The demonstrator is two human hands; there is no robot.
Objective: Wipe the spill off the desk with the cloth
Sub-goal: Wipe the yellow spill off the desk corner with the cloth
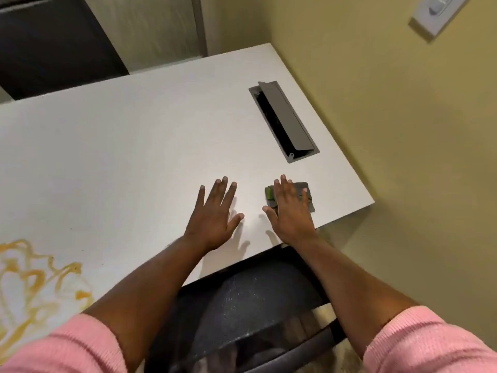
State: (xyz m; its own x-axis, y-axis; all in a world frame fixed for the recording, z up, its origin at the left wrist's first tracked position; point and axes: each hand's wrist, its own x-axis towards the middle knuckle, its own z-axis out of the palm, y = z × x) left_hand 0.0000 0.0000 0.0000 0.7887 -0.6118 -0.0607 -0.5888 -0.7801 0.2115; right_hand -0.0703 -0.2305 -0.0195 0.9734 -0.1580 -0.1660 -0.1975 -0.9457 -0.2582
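Note:
A yellow-orange spill [29,281] spreads in loops over the white desk [121,157] at the near left edge. A folded grey cloth with a green patch [309,200] lies near the desk's front right corner. My right hand [291,211] lies flat on top of the cloth with its fingers spread, covering most of it. My left hand [215,216] rests flat on the bare desk just left of the cloth, fingers apart, holding nothing. The spill is far to the left of both hands.
A grey cable hatch [285,122] with its lid tilted up sits in the desk behind the cloth. A dark chair seat [242,305] is below the desk's front edge. A yellow wall [403,130] with a white switch plate [438,12] runs along the right.

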